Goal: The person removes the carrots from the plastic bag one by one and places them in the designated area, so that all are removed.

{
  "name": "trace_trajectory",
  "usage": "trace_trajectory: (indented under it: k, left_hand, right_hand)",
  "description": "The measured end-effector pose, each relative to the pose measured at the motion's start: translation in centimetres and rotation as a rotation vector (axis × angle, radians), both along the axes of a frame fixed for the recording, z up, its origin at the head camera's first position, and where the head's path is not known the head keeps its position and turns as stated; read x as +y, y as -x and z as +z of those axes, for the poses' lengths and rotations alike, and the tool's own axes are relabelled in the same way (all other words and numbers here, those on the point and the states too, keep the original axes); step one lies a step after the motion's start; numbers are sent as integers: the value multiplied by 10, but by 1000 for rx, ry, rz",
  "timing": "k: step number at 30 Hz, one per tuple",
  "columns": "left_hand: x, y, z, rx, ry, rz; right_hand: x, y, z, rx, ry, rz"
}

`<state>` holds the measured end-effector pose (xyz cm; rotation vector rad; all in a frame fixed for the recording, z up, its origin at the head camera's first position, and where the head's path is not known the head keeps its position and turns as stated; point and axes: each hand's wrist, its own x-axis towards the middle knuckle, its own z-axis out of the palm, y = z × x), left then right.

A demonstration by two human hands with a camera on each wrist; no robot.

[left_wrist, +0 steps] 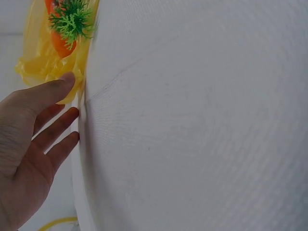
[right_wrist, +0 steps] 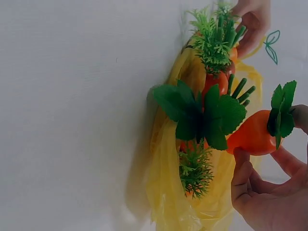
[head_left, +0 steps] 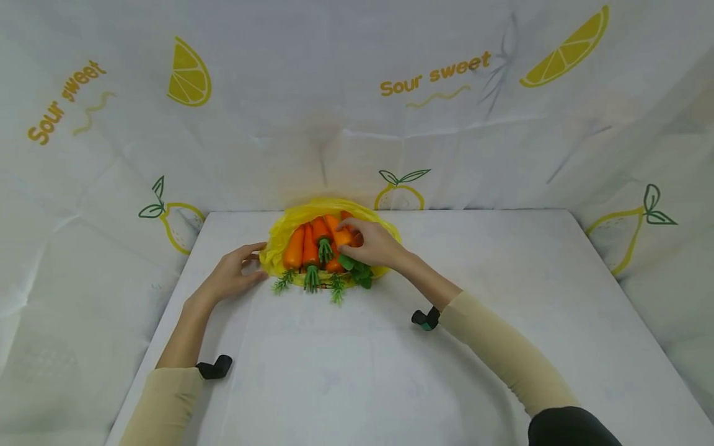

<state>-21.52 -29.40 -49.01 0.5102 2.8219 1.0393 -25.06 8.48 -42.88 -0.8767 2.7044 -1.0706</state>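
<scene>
From my remote post, I saw the white tabletop [head_left: 334, 359] spread wide, nearest me, toward its far edge. My left hand [head_left: 231, 272], fingers relaxed and parted, touched the yellow bag [head_left: 272, 253] near that edge; my right hand [head_left: 370, 243] pinched a leafy carrot [right_wrist: 255, 134] at its mouth.

The place looks like a curtained-off booth: a white tabletop [head_left: 346, 365] lies under the left hand [head_left: 231, 274] and right hand [head_left: 372, 243], with lemon-printed sheeting [head_left: 290, 124] beyond them and to either side.

Yellow bag [head_left: 320, 209], seemingly plastic, on white table [head_left: 334, 359]
</scene>
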Motion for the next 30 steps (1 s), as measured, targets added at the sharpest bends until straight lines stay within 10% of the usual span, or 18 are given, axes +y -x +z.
trace_trajectory:
  k: [30]
  left_hand:
    - [-3, 3, 0, -55, -178, 42]
  right_hand:
    - [54, -46, 42, -13, 97, 14]
